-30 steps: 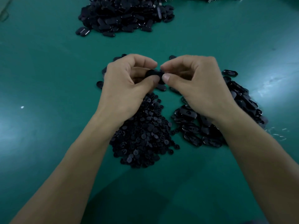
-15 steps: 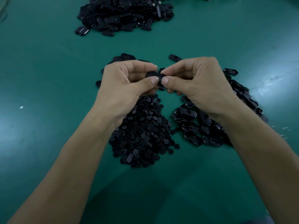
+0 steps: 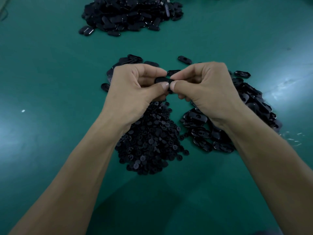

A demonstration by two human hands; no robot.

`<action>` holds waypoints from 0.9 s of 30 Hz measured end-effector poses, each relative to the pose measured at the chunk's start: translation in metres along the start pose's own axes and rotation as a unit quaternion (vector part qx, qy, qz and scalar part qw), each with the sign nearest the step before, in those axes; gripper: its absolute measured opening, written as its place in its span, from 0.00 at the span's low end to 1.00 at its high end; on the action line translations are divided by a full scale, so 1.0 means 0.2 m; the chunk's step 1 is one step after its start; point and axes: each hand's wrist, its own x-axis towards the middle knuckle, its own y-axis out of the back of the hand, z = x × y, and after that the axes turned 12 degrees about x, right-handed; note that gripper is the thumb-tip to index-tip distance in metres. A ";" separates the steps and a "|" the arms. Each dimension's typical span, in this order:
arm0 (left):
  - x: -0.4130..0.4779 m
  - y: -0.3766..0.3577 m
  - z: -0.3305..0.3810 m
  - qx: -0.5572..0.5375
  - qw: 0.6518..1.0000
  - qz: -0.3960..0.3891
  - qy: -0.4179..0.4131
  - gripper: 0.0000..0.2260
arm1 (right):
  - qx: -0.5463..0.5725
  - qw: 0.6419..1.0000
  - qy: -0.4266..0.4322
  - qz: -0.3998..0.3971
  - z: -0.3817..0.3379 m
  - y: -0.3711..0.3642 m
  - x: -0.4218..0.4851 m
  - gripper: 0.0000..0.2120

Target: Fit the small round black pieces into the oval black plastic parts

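Green mat (image 3: 50, 82); left hand (image 3: 135, 92) and right hand (image 3: 203, 89) pinch oval part (image 3: 163, 80). Off-centre thumb pressure could pop the round piece out.

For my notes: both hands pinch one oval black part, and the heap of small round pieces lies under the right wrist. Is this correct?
One thing is wrong. The head view shows the heap of small round pieces under the left wrist; oval parts lie under the right one. The left hand and right hand do both pinch one oval black part.
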 end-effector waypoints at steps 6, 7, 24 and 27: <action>0.01 0.01 -0.01 0.001 1.000 0.008 0.001 0.08 | -0.009 1.000 0.001 -0.022 -0.01 0.02 -0.01 0.05; 0.01 0.01 -0.02 0.005 1.000 0.010 0.000 0.08 | -0.013 1.000 0.005 -0.027 -0.01 0.02 -0.01 0.05; 0.11 0.12 -0.26 0.098 0.976 0.184 0.061 0.09 | -0.316 0.948 0.024 0.036 0.17 0.05 0.19 0.17; 0.13 0.15 -0.30 0.101 0.974 0.186 0.083 0.09 | -0.437 0.898 0.031 -0.042 0.17 0.03 0.30 0.23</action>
